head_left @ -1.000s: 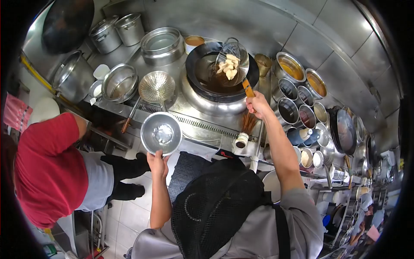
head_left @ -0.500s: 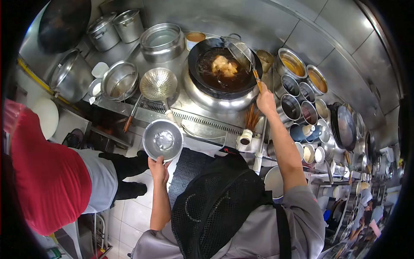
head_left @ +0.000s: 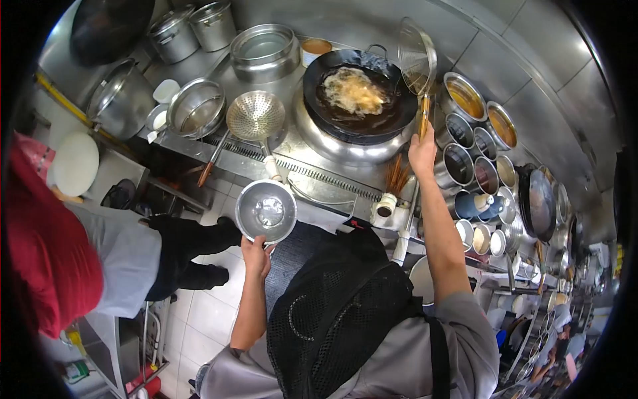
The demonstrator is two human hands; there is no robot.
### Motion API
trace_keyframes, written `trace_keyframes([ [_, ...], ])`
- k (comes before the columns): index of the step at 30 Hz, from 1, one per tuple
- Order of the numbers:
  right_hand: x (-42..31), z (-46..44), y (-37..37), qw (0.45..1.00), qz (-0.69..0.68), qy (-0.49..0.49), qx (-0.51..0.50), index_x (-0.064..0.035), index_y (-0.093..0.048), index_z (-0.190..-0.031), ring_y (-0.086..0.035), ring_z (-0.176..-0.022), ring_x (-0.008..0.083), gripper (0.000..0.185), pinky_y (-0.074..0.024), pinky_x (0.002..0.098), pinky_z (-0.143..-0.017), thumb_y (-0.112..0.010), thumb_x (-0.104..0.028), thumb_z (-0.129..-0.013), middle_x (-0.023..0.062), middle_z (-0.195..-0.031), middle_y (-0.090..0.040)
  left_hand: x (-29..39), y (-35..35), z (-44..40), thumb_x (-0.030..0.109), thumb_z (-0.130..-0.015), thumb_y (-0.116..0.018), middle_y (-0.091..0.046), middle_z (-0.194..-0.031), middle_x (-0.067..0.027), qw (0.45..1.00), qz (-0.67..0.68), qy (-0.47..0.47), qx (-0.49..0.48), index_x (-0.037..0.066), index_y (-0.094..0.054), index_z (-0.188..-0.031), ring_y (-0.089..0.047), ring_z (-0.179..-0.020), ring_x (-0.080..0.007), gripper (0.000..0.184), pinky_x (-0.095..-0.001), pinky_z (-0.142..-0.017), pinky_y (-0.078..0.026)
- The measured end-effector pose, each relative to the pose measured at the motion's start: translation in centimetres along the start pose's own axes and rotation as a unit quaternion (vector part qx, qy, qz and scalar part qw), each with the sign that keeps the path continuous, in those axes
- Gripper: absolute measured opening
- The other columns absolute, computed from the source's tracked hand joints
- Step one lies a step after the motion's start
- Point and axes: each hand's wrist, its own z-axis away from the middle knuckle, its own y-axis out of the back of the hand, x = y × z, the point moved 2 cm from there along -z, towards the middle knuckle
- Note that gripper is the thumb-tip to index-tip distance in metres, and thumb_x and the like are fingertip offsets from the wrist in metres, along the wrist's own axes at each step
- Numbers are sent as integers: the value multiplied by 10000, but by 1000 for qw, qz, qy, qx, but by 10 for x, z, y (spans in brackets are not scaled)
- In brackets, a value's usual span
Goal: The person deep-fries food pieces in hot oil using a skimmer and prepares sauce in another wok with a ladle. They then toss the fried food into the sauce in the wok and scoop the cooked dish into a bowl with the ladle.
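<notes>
My right hand (head_left: 423,153) is closed round the wooden handle of a wire skimmer (head_left: 417,60). Its mesh head is raised, just past the right edge of a black wok (head_left: 402,116). In the wok's dark oil floats a pale golden mass of frying food (head_left: 355,92) with bubbles round it. My left hand (head_left: 256,256) grips the near rim of a metal bowl (head_left: 266,211) in front of the stove. The bowl shows only a shiny bottom.
A perforated ladle (head_left: 255,116) lies on the counter left of the wok, near a metal basin (head_left: 197,110) and lidded pots (head_left: 174,36). Sauce containers (head_left: 458,163) crowd the right side. A person in a red top (head_left: 56,246) stands close on the left.
My right hand has lifted the skimmer from over the wok up to its right side. The food has spread wider in the oil. The person in red has shifted left in view.
</notes>
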Motion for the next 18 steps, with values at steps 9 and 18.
trace_keyframes([
  [9, -51, -19, -103, 778, -561, -185, -212, -103, -418, -1000, -430, -508, 81, 126, -336, 220, -401, -532, -101, -949, 40, -750, -499, -13, 13, 29, -4, -822, -527, -594, -972, -80, 996, 48, -30, 66, 43, -481, -1150, -608, -766, -171, 333, -330, -600, -583],
  [18, -173, 33, -254, 648, -538, -198, -501, -76, -472, -1057, -467, -509, 99, 140, -380, 236, -400, -533, -171, -973, 71, -748, -550, -32, 18, 76, -4, -859, -508, -588, -1032, -96, 990, 45, -51, 125, 22, -457, -1197, -612, -820, -179, 343, -308, -595, -557],
])
